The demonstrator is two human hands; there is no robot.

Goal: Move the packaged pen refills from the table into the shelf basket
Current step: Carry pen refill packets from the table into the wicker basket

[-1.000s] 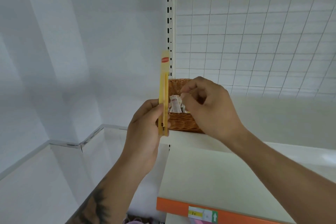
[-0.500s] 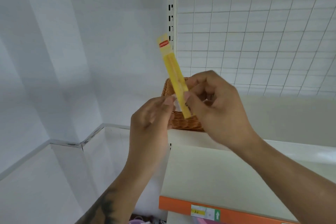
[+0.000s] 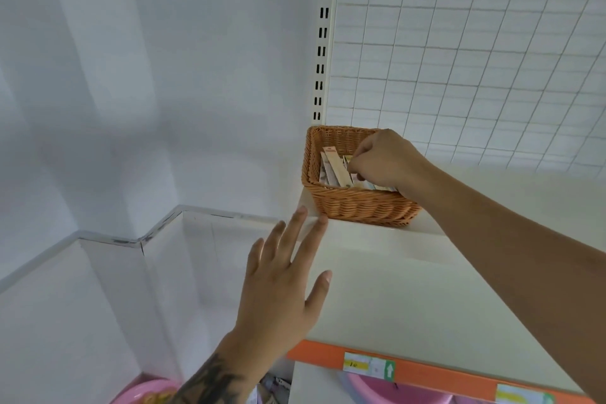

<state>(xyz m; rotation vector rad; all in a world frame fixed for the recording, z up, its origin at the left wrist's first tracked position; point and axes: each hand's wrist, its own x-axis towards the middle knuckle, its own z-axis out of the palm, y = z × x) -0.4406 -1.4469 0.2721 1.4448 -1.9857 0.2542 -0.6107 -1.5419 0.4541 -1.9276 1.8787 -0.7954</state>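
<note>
A woven brown basket (image 3: 357,207) stands at the back left corner of the white shelf (image 3: 410,289). Inside it several packaged pen refills lean together, among them a long yellowish pack with a red label (image 3: 336,167). My right hand (image 3: 387,161) reaches down into the basket with its fingers pinched at that pack's right edge. My left hand (image 3: 282,285) hovers lower, in front of the shelf's left end, fingers spread and holding nothing.
A white wire grid (image 3: 475,59) backs the shelf, beside a slotted upright (image 3: 323,33). An orange price strip (image 3: 426,371) runs along the shelf's front edge. White walls close off the left. A pink bowl (image 3: 144,392) shows at the bottom.
The yellow pack passed from my left hand to my right and went down into the basket. My left hand let go, opened and dropped lower.
</note>
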